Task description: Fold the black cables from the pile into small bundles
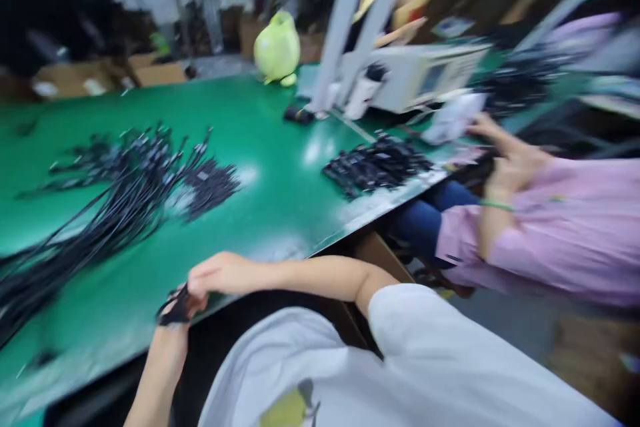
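Observation:
My right hand is at the near edge of the green table, its fingers curled around a black, band-like thing. That thing lies across my left hand, just above the wrist. Blur hides whether it is a strap, a glove or a piece of cable. The two hands touch, and most of the left fingers are hidden. Beyond them lies a bundle of long black cables, with a smaller heap of short black pieces beside it.
On the green table to the right is a pile of black cable parts. Behind it stand a whitish boxy device and pale posts. A yellow-green round object sits at the back. A co-worker in pink sits close on the right.

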A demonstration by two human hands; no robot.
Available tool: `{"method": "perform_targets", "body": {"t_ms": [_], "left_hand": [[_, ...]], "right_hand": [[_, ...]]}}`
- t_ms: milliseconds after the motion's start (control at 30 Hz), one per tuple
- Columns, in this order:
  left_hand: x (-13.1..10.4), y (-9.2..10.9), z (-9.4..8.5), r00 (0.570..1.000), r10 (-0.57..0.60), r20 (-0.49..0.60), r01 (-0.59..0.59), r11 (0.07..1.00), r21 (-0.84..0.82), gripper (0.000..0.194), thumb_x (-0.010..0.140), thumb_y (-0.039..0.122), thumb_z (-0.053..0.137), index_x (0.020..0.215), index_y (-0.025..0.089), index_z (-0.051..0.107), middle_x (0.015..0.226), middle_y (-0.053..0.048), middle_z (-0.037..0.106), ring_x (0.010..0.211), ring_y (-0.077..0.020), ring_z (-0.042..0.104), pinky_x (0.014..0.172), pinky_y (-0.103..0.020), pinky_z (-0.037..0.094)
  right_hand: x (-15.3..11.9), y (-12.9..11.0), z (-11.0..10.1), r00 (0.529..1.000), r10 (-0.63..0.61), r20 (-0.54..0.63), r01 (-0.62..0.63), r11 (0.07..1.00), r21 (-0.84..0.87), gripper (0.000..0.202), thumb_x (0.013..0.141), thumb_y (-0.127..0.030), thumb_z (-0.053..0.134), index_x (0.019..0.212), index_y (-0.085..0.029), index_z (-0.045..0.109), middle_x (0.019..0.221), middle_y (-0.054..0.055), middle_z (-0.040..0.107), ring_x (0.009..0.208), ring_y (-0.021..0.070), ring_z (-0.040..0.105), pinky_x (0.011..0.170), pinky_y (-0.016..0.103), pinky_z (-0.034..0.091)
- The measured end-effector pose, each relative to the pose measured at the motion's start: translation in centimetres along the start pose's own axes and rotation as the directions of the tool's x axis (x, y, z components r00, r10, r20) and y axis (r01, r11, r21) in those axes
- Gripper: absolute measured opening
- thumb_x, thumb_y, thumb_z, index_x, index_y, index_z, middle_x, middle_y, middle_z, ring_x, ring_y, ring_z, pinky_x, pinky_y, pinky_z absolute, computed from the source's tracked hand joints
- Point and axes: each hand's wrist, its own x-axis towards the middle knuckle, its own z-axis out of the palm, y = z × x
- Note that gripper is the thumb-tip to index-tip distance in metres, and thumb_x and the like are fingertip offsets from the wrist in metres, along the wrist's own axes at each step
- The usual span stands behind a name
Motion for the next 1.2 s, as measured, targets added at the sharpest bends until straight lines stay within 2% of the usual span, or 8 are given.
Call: {"method": "perform_targets", "body": {"t_ms": [167,433,600,700,800,900,1000,1200], "left_hand": [[0.1,-1.6,-2.8,0.975,-0.140,0.175,0.204,0.877,-0.436,0.054,0.069,0.050,0.079,0.110,0.015,0.072,0.119,-0.013,0.070,0.117,-0.0316,0.061,0.102,-0.040,0.047],[0.1,-3.7,-2.0,0.971,-0.006,0.239,0.136,0.837,-0.529,0.061,0.083,0.042,0.072,0.138,0.022,0.057,0.151,-0.008,0.048,0.140,-0.0304,0.042,0.109,-0.037,0.044],[0.8,-4.3,-2.7,0.923,-0.078,0.376,0.246,0.873,-0.421,0.071,0.084,0.048,0.069,0.147,0.025,0.046,0.135,-0.012,0.062,0.091,-0.0202,0.071,0.060,-0.021,0.050],[1.5,-4.3,-3.5,0.876,-0.093,0.473,0.276,0.901,-0.334,0.081,0.085,0.059,0.062,0.151,0.019,0.037,0.093,-0.010,0.074,0.058,-0.0119,0.064,0.045,-0.018,0.039],[2.3,-4.5,-3.7,0.840,-0.141,0.524,0.305,0.921,-0.241,0.083,0.089,0.073,0.041,0.146,0.013,0.045,0.065,-0.005,0.069,0.045,-0.0096,0.056,0.044,-0.019,0.038],[3.0,-4.8,-3.7,0.798,-0.221,0.561,0.417,0.874,-0.248,0.086,0.087,0.080,0.029,0.126,0.011,0.062,0.078,-0.011,0.073,0.060,-0.0140,0.066,0.053,-0.021,0.048],[3.4,-5.1,-4.1,0.836,-0.225,0.500,0.439,0.821,-0.365,0.072,0.087,0.076,0.042,0.115,0.013,0.064,0.097,-0.013,0.073,0.088,-0.0210,0.072,0.072,-0.027,0.056],[3.9,-4.6,-5.1,0.924,-0.088,0.373,0.185,0.955,-0.233,0.033,0.086,0.037,0.070,0.111,0.017,0.066,0.114,-0.010,0.070,0.106,-0.0202,0.066,0.094,-0.033,0.052]], "right_hand": [[-0.8,1.5,1.4,0.985,-0.160,-0.070,0.134,0.951,-0.279,0.020,0.095,-0.021,0.048,0.082,-0.015,0.063,0.090,0.003,0.068,0.087,0.0154,0.060,0.082,0.026,0.041],[-0.1,4.7,2.6,0.866,-0.486,-0.121,0.167,0.507,-0.846,0.033,0.103,-0.023,0.033,0.084,-0.017,0.060,0.084,0.006,0.064,0.077,0.0180,0.052,0.072,0.030,0.036],[0.2,4.4,1.5,0.830,-0.514,-0.218,0.057,0.465,-0.883,0.028,0.100,-0.037,0.044,0.098,-0.015,0.062,0.096,0.011,0.063,0.089,0.0234,0.055,0.078,0.034,0.041],[0.2,3.6,0.1,0.818,-0.556,-0.145,0.107,0.396,-0.912,0.037,0.097,-0.043,0.050,0.120,-0.015,0.060,0.122,0.015,0.060,0.108,0.0283,0.053,0.102,0.049,0.036],[0.4,3.1,-1.3,0.874,-0.485,0.014,0.184,0.305,-0.934,0.031,0.097,-0.041,0.050,0.109,-0.017,0.065,0.107,0.009,0.066,0.104,0.0274,0.055,0.114,0.059,0.019],[0.3,3.8,-2.5,0.923,-0.377,0.080,0.221,0.349,-0.911,0.031,0.097,-0.043,0.051,0.087,-0.017,0.065,0.080,0.006,0.063,0.090,0.0248,0.057,0.107,0.053,0.032],[-0.6,5.6,-3.4,0.952,-0.307,0.007,0.163,0.486,-0.859,0.033,0.099,-0.042,0.047,0.085,-0.016,0.061,0.076,0.005,0.062,0.072,0.0182,0.056,0.072,0.031,0.044],[-3.3,7.3,-3.6,0.944,-0.267,-0.193,0.033,0.659,-0.751,0.031,0.099,-0.045,0.049,0.096,-0.017,0.063,0.083,0.005,0.068,0.070,0.0156,0.061,0.062,0.024,0.040]]}}
